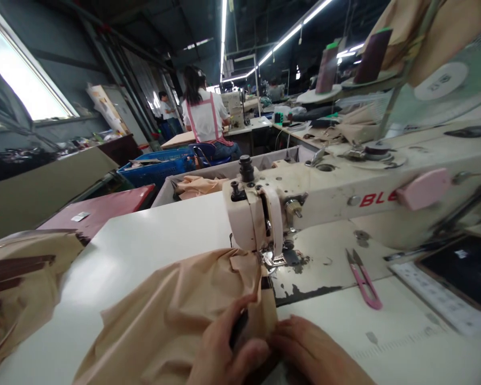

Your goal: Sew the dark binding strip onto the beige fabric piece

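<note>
My left hand (220, 347) is at the near end of the tan cloth (164, 305), its thumb and forefinger bowed apart around a dark gap; I cannot tell whether my other fingers pinch the fabric. My right hand (310, 347) lies just beside it, fingers bunched against the cloth's near right edge, and I cannot tell how tightly they close. The cloth spreads in folds over the white table (144, 230), its far right corner beside the presser foot (278, 261) of my sewing machine (316, 187). To the right lie pink-handled snips (364, 280), points facing away from me. More cloth (28, 289) is heaped at left; far off, a co-worker (204, 115) sits facing away.
</note>
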Tool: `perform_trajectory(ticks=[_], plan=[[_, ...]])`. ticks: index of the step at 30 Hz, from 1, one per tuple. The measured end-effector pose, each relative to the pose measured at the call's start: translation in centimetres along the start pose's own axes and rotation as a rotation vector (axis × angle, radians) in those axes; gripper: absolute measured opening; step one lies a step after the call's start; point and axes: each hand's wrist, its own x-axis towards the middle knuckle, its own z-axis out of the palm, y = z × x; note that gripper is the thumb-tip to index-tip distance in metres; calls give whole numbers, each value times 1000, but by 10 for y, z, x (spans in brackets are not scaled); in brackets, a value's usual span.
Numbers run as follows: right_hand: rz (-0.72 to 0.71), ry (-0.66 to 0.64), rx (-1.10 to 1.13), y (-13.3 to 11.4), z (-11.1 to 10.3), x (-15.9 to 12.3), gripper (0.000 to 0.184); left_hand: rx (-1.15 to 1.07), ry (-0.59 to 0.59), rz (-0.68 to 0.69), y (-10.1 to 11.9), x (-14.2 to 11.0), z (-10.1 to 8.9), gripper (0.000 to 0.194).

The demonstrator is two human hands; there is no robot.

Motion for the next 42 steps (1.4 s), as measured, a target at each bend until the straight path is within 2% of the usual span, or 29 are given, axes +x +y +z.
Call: perform_trajectory(ticks=[2, 4, 6, 7, 11, 14, 16, 18, 23, 29, 33, 37, 42], plan=[[-34, -68, 20, 3, 9, 3, 20, 32, 25, -66, 6, 8, -11, 27], [2, -117, 19, 6, 21, 4, 17, 169, -41, 57, 14, 12, -10, 25], [42, -113, -3, 9, 32, 2, 24, 301, -136, 234, 18, 9, 4, 24], [39, -104, -11, 11, 36, 1, 28, 347, -152, 278, 17, 4, 13, 23], [-85, -104, -18, 16, 36, -2, 35, 436, -148, 236, 2, -17, 44, 35], [-158, -101, -42, 22, 29, 2, 37, 474, -33, 275, -8, -19, 51, 28], [-190, -97, -54, 27, 24, 7, 39, 473, 84, 340, -11, -13, 51, 27], [-211, -100, -57, 32, 18, 14, 43, 478, 119, 367, -12, -6, 51, 28], [-236, -198, -44, 41, -1, 31, 46, 464, 5, 281, -15, 4, 51, 31], [-211, -192, -61, 56, 2, 40, 37, 278, 118, 249, -23, 22, 56, 36], [-192, -144, -38, 60, 3, 44, 30, 196, 48, 192, -25, 37, 53, 29], [-160, -4, -66, 55, -5, 49, 33, 194, -71, 247, -30, 49, 48, 27], [-46, -70, -61, 52, -9, 56, 39, 146, -16, 278, -40, 65, 40, 23]])
